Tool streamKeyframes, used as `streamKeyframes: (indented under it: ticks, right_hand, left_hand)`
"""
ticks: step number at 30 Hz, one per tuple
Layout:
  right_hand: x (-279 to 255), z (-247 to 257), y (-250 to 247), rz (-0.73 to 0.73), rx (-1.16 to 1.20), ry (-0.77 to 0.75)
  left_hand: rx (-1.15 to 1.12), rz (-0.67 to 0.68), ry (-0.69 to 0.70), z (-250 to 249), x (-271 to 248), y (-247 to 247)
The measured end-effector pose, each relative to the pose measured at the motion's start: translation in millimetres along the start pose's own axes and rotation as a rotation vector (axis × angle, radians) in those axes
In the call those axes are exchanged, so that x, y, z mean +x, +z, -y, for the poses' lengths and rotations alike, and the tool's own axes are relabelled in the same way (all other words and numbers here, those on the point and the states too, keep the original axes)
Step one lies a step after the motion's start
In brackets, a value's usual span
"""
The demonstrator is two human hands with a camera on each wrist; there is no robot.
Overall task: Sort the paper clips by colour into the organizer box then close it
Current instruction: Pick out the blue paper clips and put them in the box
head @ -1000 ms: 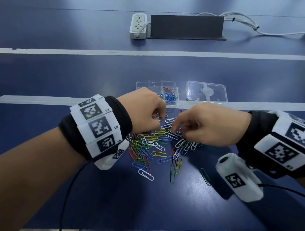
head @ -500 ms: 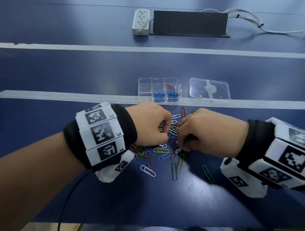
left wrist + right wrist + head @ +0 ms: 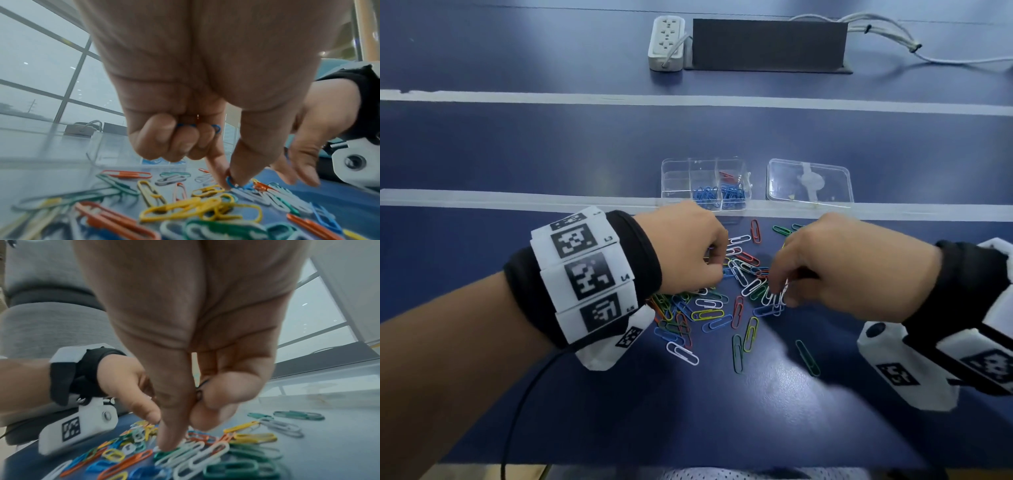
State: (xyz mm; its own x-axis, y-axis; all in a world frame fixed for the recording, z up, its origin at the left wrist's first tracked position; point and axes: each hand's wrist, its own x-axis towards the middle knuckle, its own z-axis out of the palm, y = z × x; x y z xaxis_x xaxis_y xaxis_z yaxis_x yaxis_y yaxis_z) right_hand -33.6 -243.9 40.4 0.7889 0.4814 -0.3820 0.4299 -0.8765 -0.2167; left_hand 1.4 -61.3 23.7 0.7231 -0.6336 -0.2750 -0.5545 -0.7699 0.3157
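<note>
A pile of mixed-colour paper clips (image 3: pixel 722 301) lies on the blue table in front of the clear organizer box (image 3: pixel 671 178). The box has blue clips (image 3: pixel 707 195) in two front compartments and red clips in a back one. My left hand (image 3: pixel 717 263) is over the pile's left side. Its curled fingers hold blue clips (image 3: pixel 216 128), while thumb and forefinger pinch another blue clip (image 3: pixel 230 180). My right hand (image 3: pixel 779 291) is over the right side. Its thumb tip touches white clips (image 3: pixel 191 452), and its curled fingers hold a dark clip (image 3: pixel 200 390).
The box's clear lid (image 3: pixel 810 183) lies flat just right of the box. A white power strip (image 3: pixel 667 42), a dark panel (image 3: pixel 768 44) and white cables sit at the table's far edge. Stray green clips (image 3: pixel 807 358) lie right of the pile.
Both hands came back from near the box into the pile. Half a second ago they were almost touching; now they have parted a little, the right one further right.
</note>
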Motion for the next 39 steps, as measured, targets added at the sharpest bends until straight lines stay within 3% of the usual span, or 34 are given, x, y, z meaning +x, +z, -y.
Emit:
streamKeyframes:
  ticks: [5, 11, 19, 23, 26, 28, 31, 33, 39]
  right_hand:
    - [1.7, 14.5, 16.4, 0.081, -0.052, 0.007]
    - [-2.2, 10.1, 10.4, -0.047, 0.029, -0.029]
    - [6.7, -18.3, -0.1, 0.139, 1.219, 0.224]
    - [15.3, -25.2, 1.3, 0.077, 1.409, 0.308]
    - [19.7, -19.3, -1.8, 0.055, 1.501, 0.275]
    - [21.6, -16.9, -0.4, 0.006, 1.357, 0.254]
    - [22.3, -11.2, 2.9, -0.127, 0.603, 0.194]
    - [22.6, -9.3, 5.0, -0.172, 0.251, 0.173]
    - [23.2, -4.1, 9.8, -0.125, 0.1, 0.15]
  left_hand:
    - [-0.136, 0.025, -0.018, 1.5, -4.1, -4.3]
    - [-0.497, 0.173, -0.067, 8.9, -5.7, -1.1]
    - [-0.935, 0.353, -0.096, 12.6, -14.7, 1.5]
    - [-0.956, 0.367, -0.151, 5.6, -17.9, 2.8]
    - [-0.626, 0.304, -0.113, -2.6, -20.1, 6.7]
    - [-0.259, 0.189, -0.026, -6.3, -21.6, 9.6]
    - [0.006, 0.133, 0.048, -12.8, -23.5, 13.9]
    - [0.058, 0.143, 0.074, -13.9, -22.6, 17.5]
    - [0.085, 0.141, 0.071, -16.7, -21.3, 18.3]
